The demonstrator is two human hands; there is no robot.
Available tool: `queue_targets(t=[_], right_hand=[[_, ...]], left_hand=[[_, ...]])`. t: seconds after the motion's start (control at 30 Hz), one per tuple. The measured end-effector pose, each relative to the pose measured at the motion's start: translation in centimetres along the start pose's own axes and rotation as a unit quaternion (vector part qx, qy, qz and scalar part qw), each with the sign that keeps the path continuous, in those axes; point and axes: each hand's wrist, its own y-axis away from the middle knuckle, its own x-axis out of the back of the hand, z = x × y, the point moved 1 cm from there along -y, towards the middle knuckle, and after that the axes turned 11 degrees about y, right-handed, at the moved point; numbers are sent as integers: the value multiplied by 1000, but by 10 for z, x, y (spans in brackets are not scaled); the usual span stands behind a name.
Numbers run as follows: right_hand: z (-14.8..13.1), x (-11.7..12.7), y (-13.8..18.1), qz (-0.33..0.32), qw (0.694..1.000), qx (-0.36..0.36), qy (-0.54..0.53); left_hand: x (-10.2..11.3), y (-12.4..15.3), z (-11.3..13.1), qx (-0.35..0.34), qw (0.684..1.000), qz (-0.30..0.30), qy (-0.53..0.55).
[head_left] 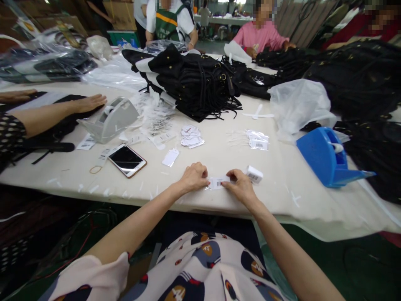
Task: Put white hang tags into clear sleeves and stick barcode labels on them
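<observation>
Near the table's front edge, a small white barcode label [216, 183] lies between my two hands. My left hand [194, 177] is closed, with thumb and fingertips pinching the label's left end. At the other end my right hand [241, 186] is closed too, its thumb and forefinger on the label. A roll of barcode stickers [254, 174] sits just beyond my right fingers. Farther back are a single white tag [171, 157], a pile of white tags [191, 136] and a stack of barcoded tags [258, 140] with strings.
A phone [128, 160] and a grey tape dispenser [109, 119] lie left; a blue tape dispenser [328, 156] stands right. Black garments [188, 79] are heaped behind, beside a plastic bag [299, 104]. A co-worker's hand [90, 103] rests on black cloth at left. Other people stand across the table.
</observation>
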Motion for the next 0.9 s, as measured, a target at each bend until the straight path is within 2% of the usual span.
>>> queue_targets(t=[0.2,0.43,0.6,0.8,0.9], right_hand=[[-1,4,2,-26,989,-34,-144],[4,-1,3,-56,966,-49,-249],[1,0,5,-53,937,-79,-336],[-10,-1,9,-52,923,-81,-373],[-10,1,14,-31,936,-66,-345]], left_hand=[[3,-3,5,37,992,-54,104],[3,-5,5,28,983,-66,168],[3,-8,3,56,958,-101,261],[-4,-11,12,39,930,-132,342],[-6,-13,18,45,918,-137,370]])
